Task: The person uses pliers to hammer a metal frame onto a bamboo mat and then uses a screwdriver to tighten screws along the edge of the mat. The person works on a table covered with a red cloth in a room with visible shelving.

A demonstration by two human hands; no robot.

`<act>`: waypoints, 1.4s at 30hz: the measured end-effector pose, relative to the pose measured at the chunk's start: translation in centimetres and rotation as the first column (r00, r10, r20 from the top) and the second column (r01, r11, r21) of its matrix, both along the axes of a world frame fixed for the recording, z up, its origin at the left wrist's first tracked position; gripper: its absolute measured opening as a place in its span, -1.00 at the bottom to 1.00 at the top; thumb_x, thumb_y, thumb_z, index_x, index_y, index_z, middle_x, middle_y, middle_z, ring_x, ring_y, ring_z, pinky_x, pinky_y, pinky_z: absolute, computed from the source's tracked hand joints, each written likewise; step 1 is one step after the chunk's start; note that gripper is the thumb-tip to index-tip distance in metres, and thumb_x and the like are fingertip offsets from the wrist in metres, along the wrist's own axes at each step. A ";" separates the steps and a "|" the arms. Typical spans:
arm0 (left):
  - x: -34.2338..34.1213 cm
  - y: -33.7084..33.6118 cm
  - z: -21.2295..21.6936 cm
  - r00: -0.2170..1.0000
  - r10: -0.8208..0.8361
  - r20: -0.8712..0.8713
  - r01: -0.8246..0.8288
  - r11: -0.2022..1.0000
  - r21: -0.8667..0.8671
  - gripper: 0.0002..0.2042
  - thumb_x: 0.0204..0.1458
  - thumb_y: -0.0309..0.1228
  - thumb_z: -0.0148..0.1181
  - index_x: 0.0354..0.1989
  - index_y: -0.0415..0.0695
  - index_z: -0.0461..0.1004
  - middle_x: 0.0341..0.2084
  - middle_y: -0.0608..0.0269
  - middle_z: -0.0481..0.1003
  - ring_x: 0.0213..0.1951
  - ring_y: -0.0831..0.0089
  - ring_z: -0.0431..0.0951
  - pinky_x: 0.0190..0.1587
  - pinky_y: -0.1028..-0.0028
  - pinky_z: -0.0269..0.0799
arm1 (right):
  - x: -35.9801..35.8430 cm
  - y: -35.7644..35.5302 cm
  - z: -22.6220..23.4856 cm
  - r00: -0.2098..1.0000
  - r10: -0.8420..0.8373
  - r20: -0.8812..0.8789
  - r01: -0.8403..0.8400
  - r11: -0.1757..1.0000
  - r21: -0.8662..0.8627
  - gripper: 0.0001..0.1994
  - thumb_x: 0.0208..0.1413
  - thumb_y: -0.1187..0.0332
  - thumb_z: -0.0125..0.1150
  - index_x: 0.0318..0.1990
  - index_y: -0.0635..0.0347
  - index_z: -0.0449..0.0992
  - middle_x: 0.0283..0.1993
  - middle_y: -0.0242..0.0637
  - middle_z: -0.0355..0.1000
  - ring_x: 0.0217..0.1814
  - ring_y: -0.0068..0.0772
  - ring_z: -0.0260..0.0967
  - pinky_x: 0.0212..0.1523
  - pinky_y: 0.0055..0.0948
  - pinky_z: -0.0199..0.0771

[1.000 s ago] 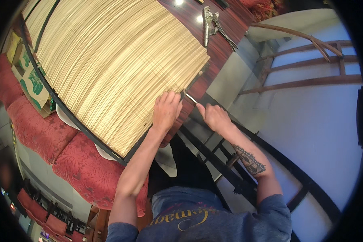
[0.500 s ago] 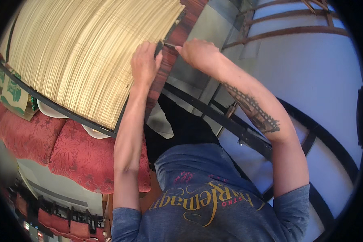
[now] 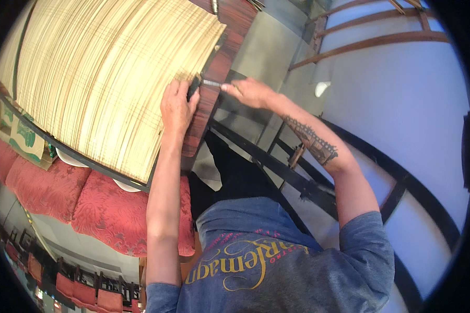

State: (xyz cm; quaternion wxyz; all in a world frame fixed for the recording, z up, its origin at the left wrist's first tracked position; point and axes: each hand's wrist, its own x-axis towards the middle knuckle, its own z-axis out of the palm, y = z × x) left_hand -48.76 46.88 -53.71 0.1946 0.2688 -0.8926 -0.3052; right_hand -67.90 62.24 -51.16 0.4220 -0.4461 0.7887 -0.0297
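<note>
A large panel of thin pale slats (image 3: 104, 78), crossed by rows of stitching and edged by a dark frame (image 3: 81, 151), lies over a reddish-brown wood-grain tabletop (image 3: 230, 44). My left hand (image 3: 176, 110) rests at the panel's right edge. Its fingers lie over the slats, and its thumb presses a short black piece (image 3: 194, 86) against them. Across the table edge, my right hand (image 3: 251, 93) grips a slim tool with a silvery shaft (image 3: 212, 83). The shaft points left at the black piece; the tool's handle is mostly hidden in my fist.
Red patterned cushions (image 3: 125, 216) sit below the panel at the left, beside a printed carton (image 3: 27, 138) and white dishes (image 3: 70, 158). A small metal item (image 3: 214, 6) lies farther up the tabletop. Dark rails (image 3: 277, 164) run behind my right arm.
The view has shifted, so the panel and both hands appear lower and farther left. More of the silvery shaft shows between my hands. My left hand keeps its hold on the black piece.
</note>
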 end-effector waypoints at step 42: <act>0.1 0.4 0.4 0.995 0.012 0.098 -0.012 1.000 0.002 -0.74 0.02 -0.47 0.35 -0.14 -0.18 0.44 -0.27 0.01 0.38 -0.17 0.00 0.42 -0.09 0.12 0.37 | 1.6 -8.2 8.6 0.973 0.212 -0.090 -0.176 0.937 0.301 -0.32 0.44 -0.14 -0.26 -0.08 0.32 0.64 -0.09 0.04 0.60 0.01 0.16 0.55 0.06 0.04 0.53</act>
